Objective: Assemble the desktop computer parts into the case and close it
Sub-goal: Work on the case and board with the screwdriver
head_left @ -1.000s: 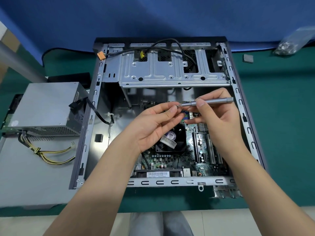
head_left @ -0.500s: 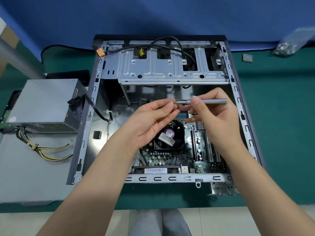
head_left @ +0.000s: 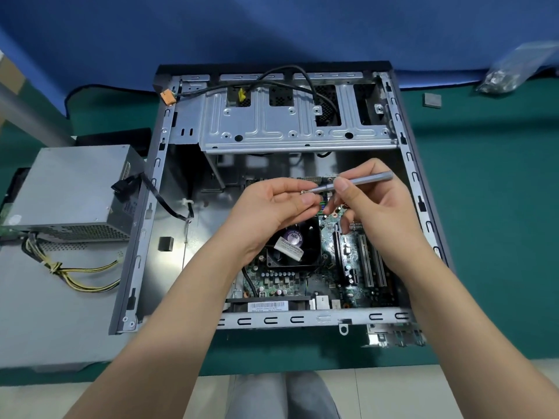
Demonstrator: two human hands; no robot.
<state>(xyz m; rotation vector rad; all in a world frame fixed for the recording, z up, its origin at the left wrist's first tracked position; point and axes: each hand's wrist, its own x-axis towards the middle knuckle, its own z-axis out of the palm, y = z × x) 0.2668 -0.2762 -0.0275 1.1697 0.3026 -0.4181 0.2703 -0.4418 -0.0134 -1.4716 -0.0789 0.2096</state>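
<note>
- The open grey metal computer case (head_left: 273,131) lies flat on the green mat-covered surface (head_left: 484,207) at frame centre, as it did a second ago; only the head camera's framing has shifted a little. Its side panel is off, so closing is far away.
- The boxy grey power supply unit (head_left: 69,189) with yellow and black wires sits outside the case at the left of the frame, unmoved. It is not yet installed, which I judge to be a large step left.
- The green motherboard (head_left: 348,267) with its black square cooler fan (head_left: 295,243) lies in the case's lower right part, partly hidden by the hands.
- The right hand (head_left: 372,213) holds the slim grey metal screwdriver (head_left: 357,182) pinched between thumb and fingers. The tool has tilted slightly over the last second, its far end now higher to the right, its tip pointing left.
- The left hand (head_left: 272,207) has its fingers curled, thumb and forefinger pinching at the tip; it has stayed against the tip throughout.
- A tiny silver screw (head_left: 303,192) appears at the tip now, though it is too small to be sure. Seating it looks like the step in hand; next would be carrying it down to a motherboard hole without dropping it.
</note>
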